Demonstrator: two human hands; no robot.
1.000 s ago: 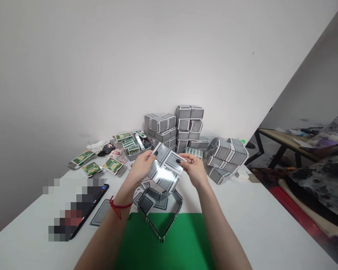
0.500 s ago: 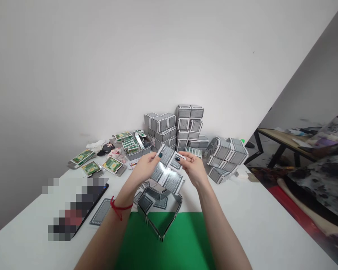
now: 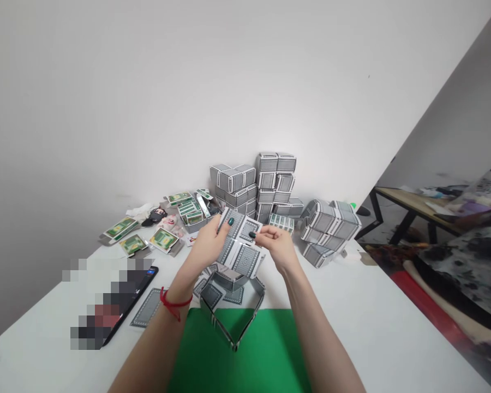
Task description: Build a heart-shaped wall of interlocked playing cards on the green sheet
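Note:
A panel of joined playing cards point(image 3: 245, 257), grey-patterned with white borders, is held up in front of me. My left hand point(image 3: 208, 240) grips its left side, thumb on the front face. At its upper right, my right hand point(image 3: 277, 244) pinches a card edge between thumb and fingers. Below the panel, an open frame of folded cards point(image 3: 234, 341) stands with one corner toward me on a green mat point(image 3: 270, 360). Loose cards point(image 3: 233, 295) lie behind and inside the frame's outline. The fingers behind the panel are partly hidden.
Stacked card blocks point(image 3: 276, 180) stand against the wall, with another stack point(image 3: 329, 229) at right. Green card boxes point(image 3: 163, 240) and a filled tray point(image 3: 200, 222) sit at back left. A phone point(image 3: 135, 300), partly pixelated, and a single card point(image 3: 148, 308) lie at left.
The card panel has shifted slightly left and tilted, losing its glare. My right hand has moved a little left and down along its edge. The frame below stays put.

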